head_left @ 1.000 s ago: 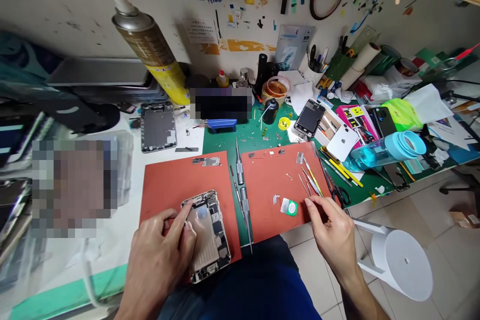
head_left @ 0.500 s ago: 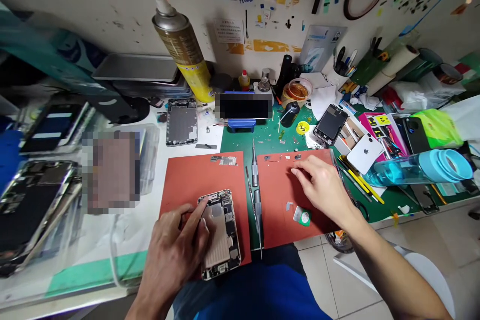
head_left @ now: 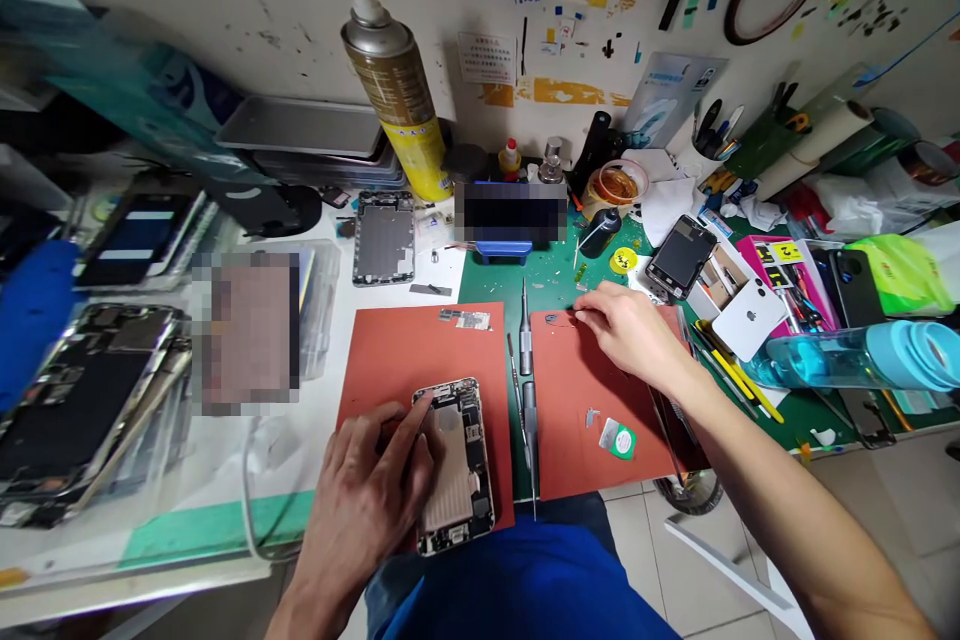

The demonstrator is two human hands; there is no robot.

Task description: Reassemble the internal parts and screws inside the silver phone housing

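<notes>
My left hand steadies an opened phone, its index fingertip on the upper left corner and its thumb along the left edge. The phone lies on the left red mat with its inner parts bare. Above the right red mat, my right hand has its thumb and fingers pinched together near the far edge. Whatever they hold is too small to make out. Just left of those fingertips lies a tiny dark part. A small metal piece and a green-and-silver round-labelled item lie nearer me.
Between the mats lie a grey screwdriver and tweezers. A small circuit board rests on the left mat. Behind stand a spray can and a dark bottle. A blue water bottle lies right.
My right hand has moved left and farther from me, and its fingertips have come together. My left hand stays on the phone. The whole view has shifted slightly.
</notes>
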